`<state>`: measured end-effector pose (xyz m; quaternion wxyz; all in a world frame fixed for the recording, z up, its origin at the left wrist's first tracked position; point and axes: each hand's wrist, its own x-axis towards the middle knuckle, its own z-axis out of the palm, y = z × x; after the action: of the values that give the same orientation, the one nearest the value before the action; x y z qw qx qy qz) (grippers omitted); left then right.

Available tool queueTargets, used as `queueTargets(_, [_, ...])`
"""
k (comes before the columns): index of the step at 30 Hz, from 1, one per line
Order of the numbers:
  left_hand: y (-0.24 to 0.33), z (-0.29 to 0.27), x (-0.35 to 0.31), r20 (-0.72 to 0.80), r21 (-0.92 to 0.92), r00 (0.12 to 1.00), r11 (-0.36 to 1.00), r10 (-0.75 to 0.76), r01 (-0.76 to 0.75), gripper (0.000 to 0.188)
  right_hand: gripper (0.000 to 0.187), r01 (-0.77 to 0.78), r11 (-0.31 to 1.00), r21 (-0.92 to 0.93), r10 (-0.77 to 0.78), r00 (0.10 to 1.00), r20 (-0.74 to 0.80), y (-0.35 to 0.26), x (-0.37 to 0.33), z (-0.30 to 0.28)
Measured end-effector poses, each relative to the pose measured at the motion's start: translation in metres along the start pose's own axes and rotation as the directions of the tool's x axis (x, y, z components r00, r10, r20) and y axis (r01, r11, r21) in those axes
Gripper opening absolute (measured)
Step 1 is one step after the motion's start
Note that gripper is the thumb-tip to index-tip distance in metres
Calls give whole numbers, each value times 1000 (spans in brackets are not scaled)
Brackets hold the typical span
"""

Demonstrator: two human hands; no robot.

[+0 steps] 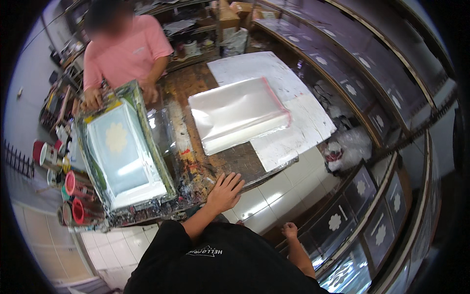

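My left hand (225, 191) lies flat with spread fingers on the paint-stained near edge of the wooden table (235, 159), holding nothing. My right hand (290, 229) hangs below the table edge over the tiled floor, curled into a loose fist with nothing seen in it. Left of my left hand a screen-printing frame (125, 149) with a pale flower pattern lies on the table. A person in a pink shirt (125, 51) across the table grips its far end with both hands. A stack of clear plastic bags (237, 112) with a pink edge rests on white sheets (289, 137).
Red and white paint cans (73, 188) stand along the table's left side. Curved drying racks (362, 186) with dark sheets printed with white flowers fill the right. A crumpled plastic bag (345, 149) lies on the floor. Shelves with boxes (227, 17) stand at the back.
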<state>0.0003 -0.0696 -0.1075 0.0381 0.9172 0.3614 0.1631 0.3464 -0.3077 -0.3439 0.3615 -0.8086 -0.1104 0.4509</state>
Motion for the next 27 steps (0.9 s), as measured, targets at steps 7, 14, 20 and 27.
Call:
queueTargets(7, [2, -4, 0, -37, -36, 998, 999, -41, 40, 56, 19, 125, 955, -268, -68, 975, 213, -3, 7, 42])
queueTargets(14, [-1, 0, -3, -20, -61, 998, 997, -57, 55, 53, 27, 163, 934, -319, -78, 962, 262, -7, -16, 45])
queueTargets(20, [-8, 7, -2, -63, -244, 994, 967, -94, 76, 46, 28, 106, 969, -224, -68, 983, 171, 63, 33, 7])
queueTargets(27, [6, -32, 33, -266, -297, 943, 948, -198, 116, 54, 25, 68, 984, -164, -48, 991, 122, 50, 1, -6])
